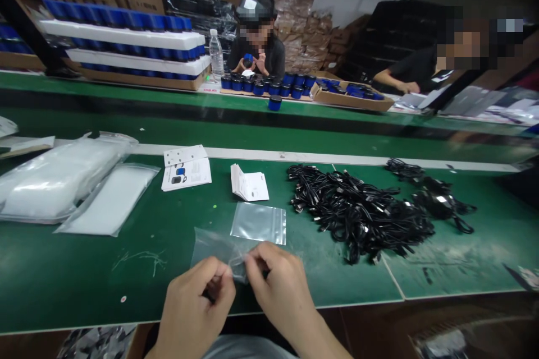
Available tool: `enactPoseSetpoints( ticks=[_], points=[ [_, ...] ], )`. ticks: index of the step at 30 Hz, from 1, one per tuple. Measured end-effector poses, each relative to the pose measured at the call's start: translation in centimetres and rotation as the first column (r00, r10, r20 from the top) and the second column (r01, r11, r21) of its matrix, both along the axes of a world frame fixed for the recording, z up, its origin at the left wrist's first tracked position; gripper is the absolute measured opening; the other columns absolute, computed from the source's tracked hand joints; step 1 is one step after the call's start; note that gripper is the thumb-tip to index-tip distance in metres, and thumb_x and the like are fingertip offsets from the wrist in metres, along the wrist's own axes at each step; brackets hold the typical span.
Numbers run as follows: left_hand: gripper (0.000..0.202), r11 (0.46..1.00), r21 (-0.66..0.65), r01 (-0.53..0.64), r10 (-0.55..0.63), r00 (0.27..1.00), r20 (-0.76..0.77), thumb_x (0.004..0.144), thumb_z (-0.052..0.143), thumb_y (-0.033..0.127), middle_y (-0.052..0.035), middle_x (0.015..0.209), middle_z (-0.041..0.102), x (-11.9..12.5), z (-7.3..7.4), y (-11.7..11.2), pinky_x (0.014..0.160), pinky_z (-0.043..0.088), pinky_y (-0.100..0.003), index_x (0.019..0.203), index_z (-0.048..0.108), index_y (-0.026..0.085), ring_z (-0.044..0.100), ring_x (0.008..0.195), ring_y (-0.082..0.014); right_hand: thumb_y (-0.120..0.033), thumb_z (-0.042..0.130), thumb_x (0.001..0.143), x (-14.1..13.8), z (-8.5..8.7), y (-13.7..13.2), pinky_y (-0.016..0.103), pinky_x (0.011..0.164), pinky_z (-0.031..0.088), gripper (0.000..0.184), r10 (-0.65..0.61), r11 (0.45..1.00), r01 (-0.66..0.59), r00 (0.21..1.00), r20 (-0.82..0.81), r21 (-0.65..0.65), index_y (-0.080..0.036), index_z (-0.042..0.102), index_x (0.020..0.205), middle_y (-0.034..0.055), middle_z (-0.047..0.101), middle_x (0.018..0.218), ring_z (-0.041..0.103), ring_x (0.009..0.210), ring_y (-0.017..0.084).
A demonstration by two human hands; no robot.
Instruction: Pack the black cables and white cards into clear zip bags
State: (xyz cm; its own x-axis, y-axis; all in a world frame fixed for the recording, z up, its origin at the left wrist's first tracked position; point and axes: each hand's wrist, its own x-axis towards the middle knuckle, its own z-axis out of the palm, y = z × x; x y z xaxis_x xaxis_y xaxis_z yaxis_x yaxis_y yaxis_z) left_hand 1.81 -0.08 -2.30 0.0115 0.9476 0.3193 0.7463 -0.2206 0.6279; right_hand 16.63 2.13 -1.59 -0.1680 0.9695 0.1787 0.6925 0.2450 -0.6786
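Both hands pinch a clear plastic bag (210, 245) by its near edge, low over the front of the green table. My left hand (196, 300) grips the left part of that edge between thumb and fingers. My right hand (280, 280) is closed on the edge a short way to the right. Just beyond them lies a flat clear zip bag (257, 223). Behind it rests a folded white leaflet (249, 184), and left of that a stack of printed leaflets (186, 171). A heap of black USB cables (349, 207) spreads to the right of my hands.
Packs of plastic bags (63, 179) lie at the left. A white strip (252, 153) runs along the table (138, 291). Across it, two people sit by blue-and-black jars (269, 87), an open carton (349, 102) and a water bottle (216, 56). Stacked white trays (138, 56) stand back left.
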Motion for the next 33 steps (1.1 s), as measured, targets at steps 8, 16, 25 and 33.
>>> enactPoseSetpoints(
  ticks=[8,16,25,33],
  points=[
    [0.027,0.985,-0.174,0.017,0.001,0.994,0.105,0.083,0.046,0.027,0.0068,0.047,0.047,-1.7,-1.7,0.1,0.042,0.039,-0.015,0.056,0.046,0.021,0.047,0.04,-0.008,-0.038,0.06,0.083,1.5,2.7,5.5,0.027,0.082,0.044,0.036,0.148,0.955,-0.198,0.963,-0.226,-0.22,-0.019,0.054,0.113,0.0066,0.062,0.107,0.058,0.097,0.018],
    [0.028,0.989,-0.146,-0.035,0.064,0.978,0.199,0.082,0.046,0.028,0.0081,0.046,0.04,-0.9,-2.0,0.1,0.041,0.036,-0.016,0.055,0.041,0.022,0.041,0.039,-0.0074,-0.052,0.064,0.075,-1.4,2.6,16.5,0.031,0.054,0.055,0.07,-0.019,0.82,-0.167,0.948,-0.317,-0.548,-0.005,0.043,0.123,0.013,0.064,0.088,0.065,0.065,0.02],
    [0.028,0.982,-0.18,-0.054,0.106,0.951,0.29,0.08,0.047,0.03,0.008,0.048,0.034,-0.3,-1.4,0.0,0.044,0.031,-0.019,0.054,0.041,0.021,0.035,0.041,-0.0076,-0.034,0.066,0.081,-0.7,2.8,16.6,0.025,0.051,0.055,0.023,-0.016,0.747,-0.263,0.911,-0.412,-0.611,-0.012,0.058,0.084,-0.0014,0.057,0.063,0.056,0.052,0.01],
    [0.027,0.95,-0.301,-0.086,0.203,0.901,0.384,0.084,0.046,0.036,0.0051,0.049,0.057,-1.0,-1.5,0.4,0.045,0.047,-0.02,0.062,0.05,0.021,0.056,0.043,-0.0108,-0.02,0.053,0.089,0.8,2.7,13.6,0.023,0.053,0.042,0.02,-0.049,0.932,-0.086,0.932,-0.358,-0.352,-0.012,0.058,0.071,-0.0012,0.056,0.063,0.053,0.057,0.011]
  ],
)
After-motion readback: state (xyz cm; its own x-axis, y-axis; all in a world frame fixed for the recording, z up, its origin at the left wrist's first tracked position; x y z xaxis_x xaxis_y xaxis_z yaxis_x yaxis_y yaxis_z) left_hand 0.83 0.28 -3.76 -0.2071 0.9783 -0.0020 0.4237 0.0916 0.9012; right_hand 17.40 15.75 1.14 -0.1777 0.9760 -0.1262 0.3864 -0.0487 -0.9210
